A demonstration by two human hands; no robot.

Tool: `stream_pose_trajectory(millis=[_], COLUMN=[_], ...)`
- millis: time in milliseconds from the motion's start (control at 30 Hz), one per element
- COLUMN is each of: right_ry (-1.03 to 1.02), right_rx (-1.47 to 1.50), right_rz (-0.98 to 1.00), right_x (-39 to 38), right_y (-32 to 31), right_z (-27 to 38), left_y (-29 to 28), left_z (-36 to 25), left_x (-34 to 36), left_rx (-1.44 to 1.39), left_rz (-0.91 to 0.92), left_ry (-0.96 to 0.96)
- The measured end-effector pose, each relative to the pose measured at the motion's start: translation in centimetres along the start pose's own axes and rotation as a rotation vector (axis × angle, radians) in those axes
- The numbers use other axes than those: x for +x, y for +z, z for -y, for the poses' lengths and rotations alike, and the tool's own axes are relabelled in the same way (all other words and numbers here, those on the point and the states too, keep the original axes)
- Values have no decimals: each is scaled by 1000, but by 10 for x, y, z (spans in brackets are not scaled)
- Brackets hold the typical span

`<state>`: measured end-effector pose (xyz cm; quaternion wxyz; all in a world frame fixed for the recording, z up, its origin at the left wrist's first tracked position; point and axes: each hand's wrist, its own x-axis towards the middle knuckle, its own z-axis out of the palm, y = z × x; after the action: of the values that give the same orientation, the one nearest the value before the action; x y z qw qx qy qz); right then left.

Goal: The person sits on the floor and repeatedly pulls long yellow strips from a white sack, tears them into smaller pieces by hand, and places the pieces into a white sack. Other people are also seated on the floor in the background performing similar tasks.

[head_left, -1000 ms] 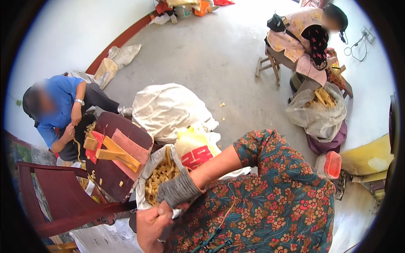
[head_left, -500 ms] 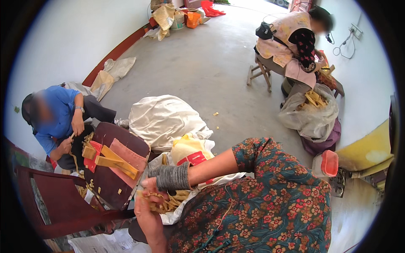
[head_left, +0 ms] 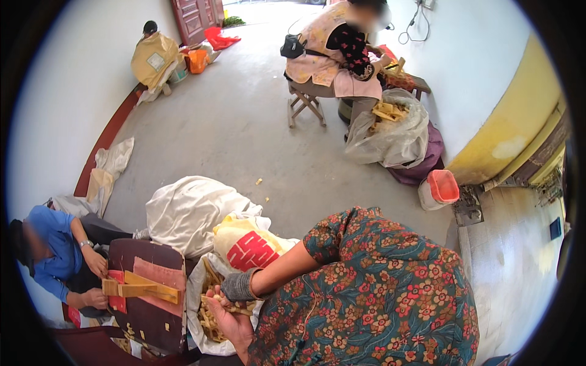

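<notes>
My left hand (head_left: 237, 324) is closed, with its fingers around a pale yellow-brown strip (head_left: 242, 310). My right hand (head_left: 227, 300), below a grey knitted wristband (head_left: 241, 285), meets it at the same strip. Its fingers are bent and partly hidden behind the left hand. Both hands are over the right side of an open white sack (head_left: 193, 305), which holds many similar strips (head_left: 209, 318). Just beyond the sack lies a cream and yellow bag (head_left: 227, 239) with a red print.
Left of the sack, a dark red chair (head_left: 149, 253) carries a wooden tool (head_left: 143, 289) and a pink cloth (head_left: 160, 272). A person in blue (head_left: 54, 244) sits behind it. Another person (head_left: 332, 52) works on a stool near a strip-filled plastic bag (head_left: 390, 137). A red-rimmed bucket (head_left: 436, 189) stands right.
My head view has turned, so the room sits further left in the picture. My right hand, blurred over the strips before, now meets my left at one strip. The blue-clad person's hands moved to the wooden tool.
</notes>
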<state>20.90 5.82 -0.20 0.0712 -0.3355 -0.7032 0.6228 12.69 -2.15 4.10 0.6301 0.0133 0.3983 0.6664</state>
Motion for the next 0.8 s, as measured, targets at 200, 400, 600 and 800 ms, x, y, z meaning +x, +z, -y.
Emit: stream_pose_trajectory(millis=[200,400,600,800], right_ry=[241,374,100,-216], right_rx=[454,465,313,-246], right_rz=[81,34,-68,-53], right_x=[-11,-20,-24,-51], right_y=[-33,-40,-33,-27], right_z=[4,19,17,55], left_y=[-29,15,6,-21], left_z=[18,10,4,-17], left_x=[36,20,23,12], left_rx=[-103,346,24,205], left_rz=[141,23,411,199], left_ry=[-242,108,-98,6])
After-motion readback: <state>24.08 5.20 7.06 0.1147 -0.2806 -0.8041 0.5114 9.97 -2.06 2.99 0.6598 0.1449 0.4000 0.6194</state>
